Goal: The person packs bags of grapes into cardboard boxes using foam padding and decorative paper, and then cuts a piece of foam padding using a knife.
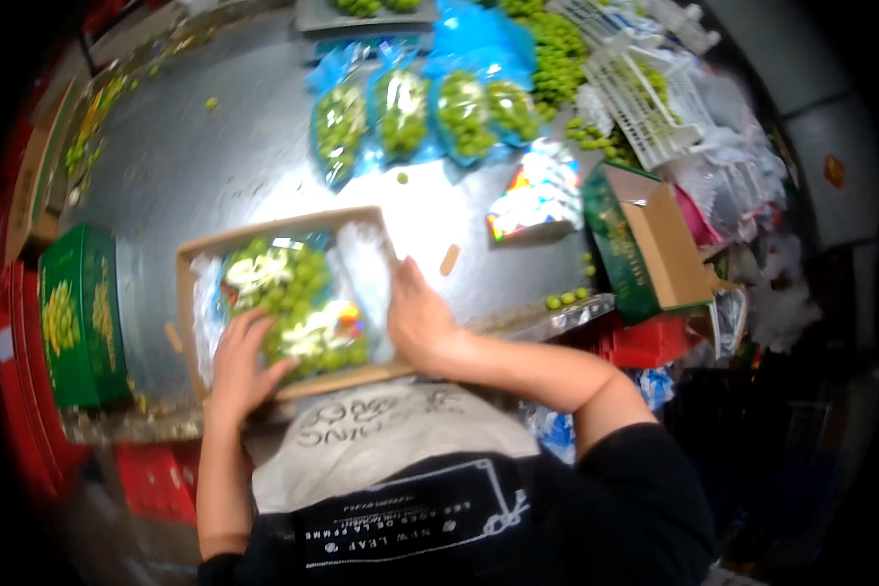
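Note:
An open cardboard box (195,293) with clear plastic lining sits at the near side of the metal table, holding bagged green grapes (293,278) under glossy film. My left hand (244,361) rests on the grapes' bag at the box's near left, fingers slightly bent and apart. My right hand (420,317) grips the box's right side, its fingers pressed along the outside of the cardboard.
Several blue bags of grapes (400,117) lie at the back, beside loose grapes (547,59) and white plastic crates (635,88). Shiny packaging (532,195) and an open green box (674,254) stand at right, a closed green box (78,313) at left, red crates (156,488) below.

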Demonstrator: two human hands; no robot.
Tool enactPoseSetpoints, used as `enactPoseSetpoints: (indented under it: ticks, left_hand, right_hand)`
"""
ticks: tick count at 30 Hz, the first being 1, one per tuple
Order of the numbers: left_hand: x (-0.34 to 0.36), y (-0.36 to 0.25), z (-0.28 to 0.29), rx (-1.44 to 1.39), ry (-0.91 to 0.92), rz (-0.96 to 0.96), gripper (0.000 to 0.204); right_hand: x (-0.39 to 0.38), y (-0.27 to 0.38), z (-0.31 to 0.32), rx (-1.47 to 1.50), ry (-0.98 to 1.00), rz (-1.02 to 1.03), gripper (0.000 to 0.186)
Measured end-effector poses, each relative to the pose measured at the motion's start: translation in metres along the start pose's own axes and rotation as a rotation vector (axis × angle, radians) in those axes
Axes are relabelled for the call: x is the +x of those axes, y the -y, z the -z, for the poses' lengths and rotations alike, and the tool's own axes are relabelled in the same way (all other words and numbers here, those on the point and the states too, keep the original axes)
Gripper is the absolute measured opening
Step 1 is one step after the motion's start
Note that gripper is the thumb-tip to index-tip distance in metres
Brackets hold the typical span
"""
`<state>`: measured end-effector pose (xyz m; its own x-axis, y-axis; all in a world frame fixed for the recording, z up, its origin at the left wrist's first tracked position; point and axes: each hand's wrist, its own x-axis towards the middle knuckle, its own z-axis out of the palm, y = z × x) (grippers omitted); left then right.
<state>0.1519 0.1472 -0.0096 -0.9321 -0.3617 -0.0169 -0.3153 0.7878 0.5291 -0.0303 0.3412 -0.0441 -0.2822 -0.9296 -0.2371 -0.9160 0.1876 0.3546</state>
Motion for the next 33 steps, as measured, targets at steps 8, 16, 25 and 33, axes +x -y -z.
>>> enactPoseSetpoints:
  ticks: [8, 16, 25, 33]
  left_hand:
    - [-0.020, -0.005, -0.021, -0.146, 0.002, 0.114, 0.069]
    - [-0.030, 0.008, -0.035, -0.097, -0.040, 0.111, 0.055]
    - [-0.029, 0.034, -0.043, 0.049, -0.023, 0.188, 0.051]
    - [-0.012, -0.043, -0.034, 0.397, -0.362, -0.217, 0.040]
  right_hand:
    - [-0.018, -0.023, 0.015, 0.619, -0.015, 0.095, 0.045]
    - [-0.035, -0.225, -0.035, 0.763, -0.335, -0.481, 0.043]
    - [-0.083, -0.191, -0.078, 1.159, -0.069, -0.360, 0.040]
    - [-0.216, -0.155, -0.055, 1.614, -0.125, -0.250, 0.048]
